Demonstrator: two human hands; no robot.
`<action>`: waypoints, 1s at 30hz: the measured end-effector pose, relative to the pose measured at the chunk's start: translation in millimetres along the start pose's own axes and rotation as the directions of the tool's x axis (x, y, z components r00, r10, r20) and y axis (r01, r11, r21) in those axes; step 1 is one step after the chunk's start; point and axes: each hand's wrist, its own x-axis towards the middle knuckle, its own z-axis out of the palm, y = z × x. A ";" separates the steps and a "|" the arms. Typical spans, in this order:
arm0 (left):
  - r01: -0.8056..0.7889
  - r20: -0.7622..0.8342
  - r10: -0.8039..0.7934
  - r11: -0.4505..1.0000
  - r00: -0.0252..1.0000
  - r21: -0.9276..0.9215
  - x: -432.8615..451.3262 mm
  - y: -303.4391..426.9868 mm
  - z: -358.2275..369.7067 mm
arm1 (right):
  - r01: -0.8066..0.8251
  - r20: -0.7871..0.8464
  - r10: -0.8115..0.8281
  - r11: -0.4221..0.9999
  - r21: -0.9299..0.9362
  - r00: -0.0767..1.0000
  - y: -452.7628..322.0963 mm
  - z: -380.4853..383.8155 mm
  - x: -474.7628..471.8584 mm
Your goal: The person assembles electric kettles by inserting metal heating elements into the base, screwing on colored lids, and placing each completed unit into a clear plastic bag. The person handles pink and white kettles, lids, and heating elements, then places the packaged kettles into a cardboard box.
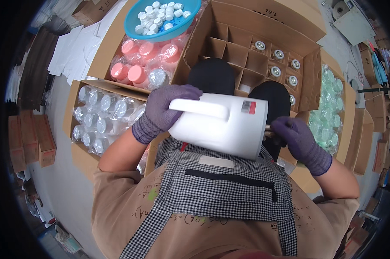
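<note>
A white plastic jug (214, 126) lies on its side above my lap, its handle facing up and a small red-and-grey sticker near its base. My left hand (175, 103), in a purple knit glove, grips the jug's lid end beside the handle. At the base end, my right hand (290, 132), gloved the same way, has its fingers closed on a small tool. The tool's thin metal end (268, 128) meets or nearly meets the base; the fingers hide most of the tool. Just beyond my knees stands a divided carton (246, 22) with several silver-topped glass jugs or bottles (275, 71) in its right cells.
A blue basin (128, 30) of white caps (157, 22) rests over a carton of pink-lidded jugs (148, 50). Bagged grey-lidded jugs (107, 103) fill a carton at left; bagged green-lidded ones (327, 106) stand at right. Cardboard boxes (46, 139) line the floor.
</note>
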 end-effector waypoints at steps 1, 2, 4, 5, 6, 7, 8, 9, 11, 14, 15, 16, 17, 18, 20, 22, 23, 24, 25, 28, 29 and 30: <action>-0.043 -0.019 0.042 0.998 0.999 -0.053 -7.1 -1.0 0.1 | -0.006 0.002 0.006 0.998 0.063 1.000 1.3 0.7 -2.2; 0.075 -0.019 -0.077 0.992 0.997 -0.104 -9.6 -1.3 -2.9 | 0.125 -0.038 -0.126 0.992 -0.026 0.991 -4.8 -2.1 -8.0; 0.251 0.061 -0.247 0.965 0.967 -0.077 -2.6 7.5 -14.3 | 0.571 0.064 -0.654 0.603 -0.557 0.754 -22.6 -19.6 -11.0; 0.312 0.123 -0.293 0.932 0.948 -0.185 1.7 4.8 -19.7 | 0.638 0.178 -0.732 0.416 -0.648 0.658 -37.7 -24.7 -11.6; 0.345 0.192 -0.311 0.920 0.931 -0.184 7.5 8.0 -21.6 | 0.677 0.306 -0.776 0.201 -0.708 0.551 -53.6 -26.6 -10.0; 0.257 0.218 -0.221 0.954 0.951 -0.154 13.4 2.1 -20.4 | 0.676 0.431 -0.781 -0.016 -0.737 0.451 -63.4 -25.4 -11.5; 0.164 0.246 -0.130 0.978 0.961 -0.125 17.8 -7.9 -17.6 | 0.677 0.381 -0.771 0.087 -0.731 0.510 -61.7 -20.2 -11.0; 0.254 0.288 -0.202 0.954 0.936 -0.159 22.9 -7.9 -14.1 | 0.691 0.406 -0.764 0.072 -0.719 0.502 -64.5 -19.4 -11.2; 0.306 0.335 -0.239 0.938 0.911 -0.164 27.9 -7.1 -10.4 | 0.720 0.419 -0.755 0.100 -0.687 0.505 -70.8 -18.5 -9.4; 0.099 0.292 -0.072 0.992 0.954 -0.080 20.3 -6.4 -8.1 | 0.711 0.349 -0.726 0.269 -0.650 0.593 -68.1 -19.9 -7.2; 0.192 0.187 -0.174 0.978 0.967 -0.083 9.3 2.9 -5.6 | 0.692 0.316 -0.705 0.336 -0.638 0.635 -61.7 -19.3 -7.0; 0.192 0.100 -0.189 0.981 0.977 -0.027 -1.1 8.8 1.5 | 0.618 0.177 -0.684 0.478 -0.624 0.708 -44.5 -14.0 -9.8; 0.197 0.010 -0.197 0.980 0.980 0.031 -11.2 15.5 9.5 | 0.556 0.026 -0.641 0.644 -0.526 0.767 -14.0 -0.7 -9.3; 0.144 -0.025 -0.142 0.988 0.989 0.061 -15.4 20.0 19.9 | 0.476 -0.123 -0.564 0.779 -0.408 0.817 21.3 15.7 -8.8; 0.048 -0.024 -0.045 0.990 0.999 0.134 -12.4 28.6 28.6 | 0.328 -0.225 -0.370 0.923 -0.203 0.901 67.0 40.3 -14.5; -0.035 0.014 0.033 0.983 0.999 0.183 -6.6 30.6 23.8 | 0.375 -0.202 -0.418 0.901 -0.220 0.886 71.9 40.1 -11.1; -0.089 0.061 0.078 0.977 0.995 0.193 5.3 29.9 20.3 | 0.397 -0.191 -0.441 0.889 -0.229 0.877 75.4 38.5 -9.5; -0.149 0.111 0.129 0.968 0.985 0.203 21.3 28.1 15.1 | 0.387 -0.238 -0.412 0.910 -0.145 0.880 81.3 35.6 -4.0; -0.210 0.157 0.180 0.955 0.971 0.209 40.4 25.4 9.3 | 0.379 -0.298 -0.406 0.914 -0.146 0.864 84.2 24.8 3.4; -0.454 0.405 0.338 0.859 0.849 0.235 111.6 20.0 -10.6 | 0.279 -0.491 -0.394 0.915 -0.292 0.777 115.8 -30.9 39.7; -0.499 0.492 0.329 0.825 0.806 0.265 131.7 22.0 -7.7 | 0.171 -0.569 -0.406 0.891 -0.421 0.715 145.4 -51.0 57.8; -0.557 0.546 0.340 0.774 0.766 0.300 144.9 22.3 5.8 | 0.069 -0.522 -0.380 0.852 -0.520 0.764 171.4 -69.6 75.1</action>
